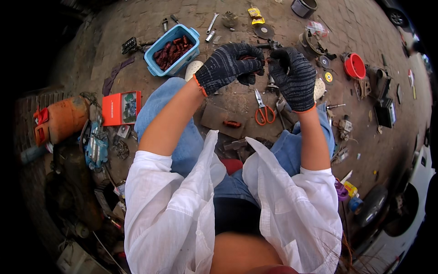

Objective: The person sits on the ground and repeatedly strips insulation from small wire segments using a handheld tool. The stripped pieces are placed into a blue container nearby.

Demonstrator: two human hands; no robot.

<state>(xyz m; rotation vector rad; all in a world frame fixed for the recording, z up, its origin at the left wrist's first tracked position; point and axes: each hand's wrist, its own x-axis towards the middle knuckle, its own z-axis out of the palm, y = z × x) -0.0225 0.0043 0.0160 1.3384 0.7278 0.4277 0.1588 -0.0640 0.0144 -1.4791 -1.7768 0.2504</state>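
My left hand (pixel 232 65), in a dark grey knitted glove with an orange cuff, is closed around a small bundle of reddish copper wire (pixel 252 58). Gloved the same way, my right hand (pixel 293 77) pinches at a thin strand of that wire between the two hands. Below them, orange-handled scissors (pixel 263 113) lie on the ground with blades slightly apart. Another tied copper wire bundle (pixel 232 124) rests on a flat metal plate (pixel 214 118). A light blue plastic basket (pixel 155 68) beyond my left forearm holds many similar bundles.
A hammer (pixel 235 145) lies close between my legs. An orange gas cylinder (pixel 70 116) and a red box (pixel 112 109) are at left. A combination wrench (pixel 212 23) and cutting disc (pixel 263 31) lie ahead. At right sit a red bowl (pixel 355 66) and metal parts.
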